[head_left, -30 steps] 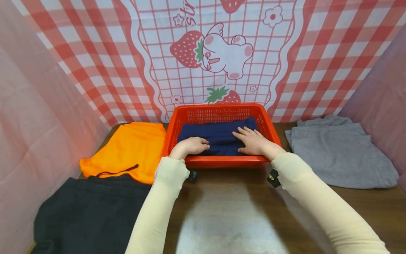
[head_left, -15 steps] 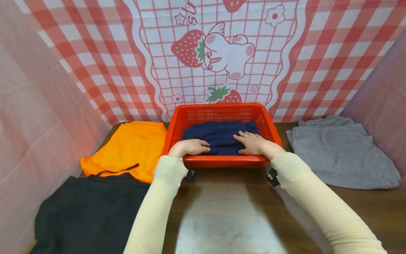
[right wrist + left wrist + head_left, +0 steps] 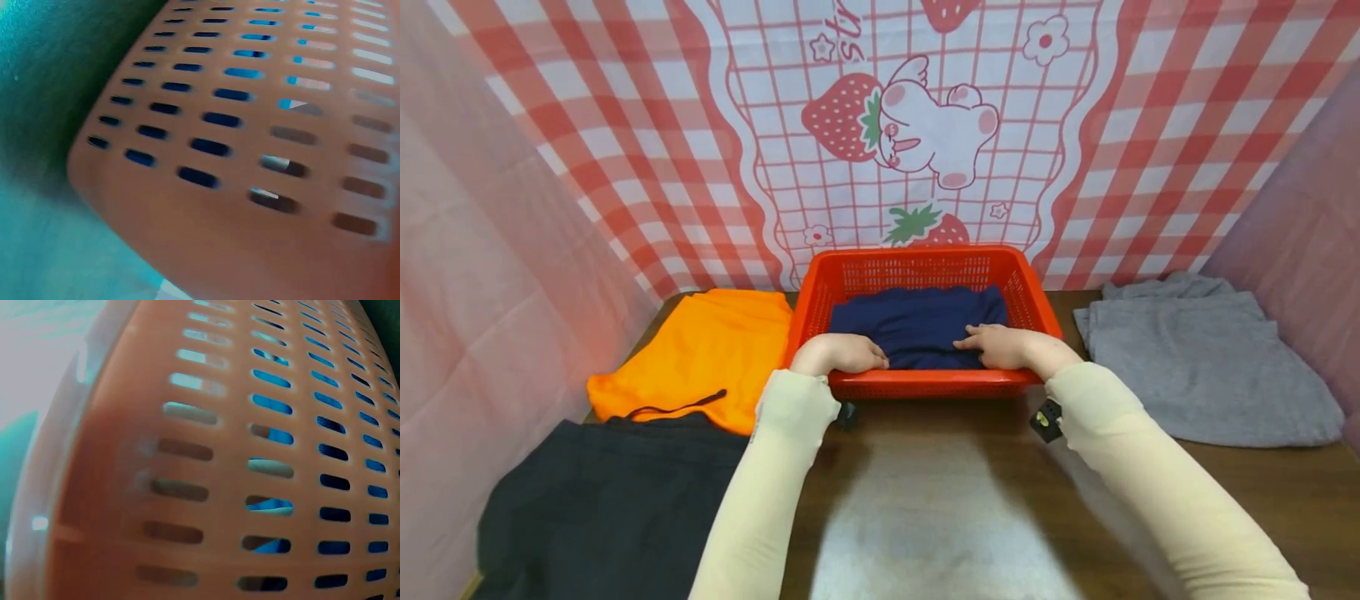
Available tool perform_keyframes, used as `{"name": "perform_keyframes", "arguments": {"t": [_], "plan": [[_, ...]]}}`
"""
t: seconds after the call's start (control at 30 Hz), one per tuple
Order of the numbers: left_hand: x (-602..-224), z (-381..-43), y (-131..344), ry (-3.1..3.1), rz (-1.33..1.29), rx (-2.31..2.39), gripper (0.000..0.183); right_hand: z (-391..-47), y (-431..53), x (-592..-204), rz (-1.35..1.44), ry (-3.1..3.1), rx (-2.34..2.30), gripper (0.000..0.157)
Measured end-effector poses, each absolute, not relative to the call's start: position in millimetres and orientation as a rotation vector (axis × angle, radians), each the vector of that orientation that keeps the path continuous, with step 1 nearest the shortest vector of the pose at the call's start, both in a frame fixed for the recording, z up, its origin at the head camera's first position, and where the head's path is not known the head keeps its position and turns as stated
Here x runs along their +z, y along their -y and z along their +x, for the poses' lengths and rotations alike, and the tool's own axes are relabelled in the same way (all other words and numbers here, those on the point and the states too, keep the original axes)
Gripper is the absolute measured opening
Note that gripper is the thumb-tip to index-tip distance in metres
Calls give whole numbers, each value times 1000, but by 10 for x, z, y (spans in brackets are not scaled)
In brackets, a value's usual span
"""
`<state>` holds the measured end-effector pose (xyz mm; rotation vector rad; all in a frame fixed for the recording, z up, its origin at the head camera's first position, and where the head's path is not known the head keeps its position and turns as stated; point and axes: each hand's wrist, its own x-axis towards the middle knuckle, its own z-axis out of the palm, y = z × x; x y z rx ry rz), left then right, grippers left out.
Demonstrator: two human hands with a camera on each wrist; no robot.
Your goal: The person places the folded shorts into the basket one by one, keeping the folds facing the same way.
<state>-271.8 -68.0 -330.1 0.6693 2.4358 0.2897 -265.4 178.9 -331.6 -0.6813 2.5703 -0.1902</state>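
Folded navy blue cloth (image 3: 917, 321) lies in a red plastic basket (image 3: 932, 377) with slotted walls. Reaching over the near rim, my left hand (image 3: 847, 353) points its fingers down at the cloth's front left edge, the fingertips partly hidden. At the front right, my right hand (image 3: 1006, 346) rests on the cloth with a finger stretched leftward and the other fingers lowered. Both wrist views look at the outside of the basket wall (image 3: 219, 444); blue cloth shows through the slots. Neither hand is seen whole in those views.
An orange garment (image 3: 707, 350) with a dark drawstring lies left of the basket. Nearer on the left is dark grey cloth (image 3: 610, 508). Folded light grey cloth (image 3: 1202, 367) lies to the right. A checked strawberry-print curtain (image 3: 917, 125) hangs close behind the basket.
The cloth's back edge has been drawn toward me and in from the left wall. Both hands have shifted from lying spread on top to fingers lowered near the front rim.
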Motion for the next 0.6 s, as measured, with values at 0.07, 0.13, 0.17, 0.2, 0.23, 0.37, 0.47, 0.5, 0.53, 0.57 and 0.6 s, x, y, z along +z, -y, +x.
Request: {"name": "perform_keyframes", "arguments": {"t": [0.07,0.13,0.17,0.2,0.23,0.37,0.47,0.5,0.53,0.57,0.6], "plan": [[-3321,-2727,676,-2414,665,294,41,-2669,-1792,-3353,-662,-2536,-206,49],[-3339,-2743,670,-2399,679,291,41,-2687,-1800,-3383,-656,-2515,-213,49],[-3345,-2752,668,-2391,686,289,41,-2696,-1805,-3394,-655,-2508,-217,50],[-3350,-2761,667,-2384,698,283,41,-2704,-1809,-3403,-651,-2502,-220,50],[-3355,-2769,667,-2377,710,276,40,-2711,-1813,-3410,-654,-2498,-221,51],[-3366,-2786,669,-2373,704,286,40,-2731,-1827,-3414,-682,-2500,-240,51],[-3378,-2790,671,-2434,681,325,39,-2744,-1853,-3415,-739,-2551,-270,47],[-3385,-2788,672,-2462,672,339,39,-2750,-1869,-3418,-760,-2578,-287,45],[-3393,-2785,674,-2492,662,356,38,-2755,-1887,-3422,-769,-2609,-309,43],[-3400,-2779,675,-2522,646,374,37,-2758,-1905,-3426,-779,-2642,-330,41],[-3409,-2771,676,-2552,635,389,37,-2759,-1923,-3430,-780,-2669,-353,39]]}}
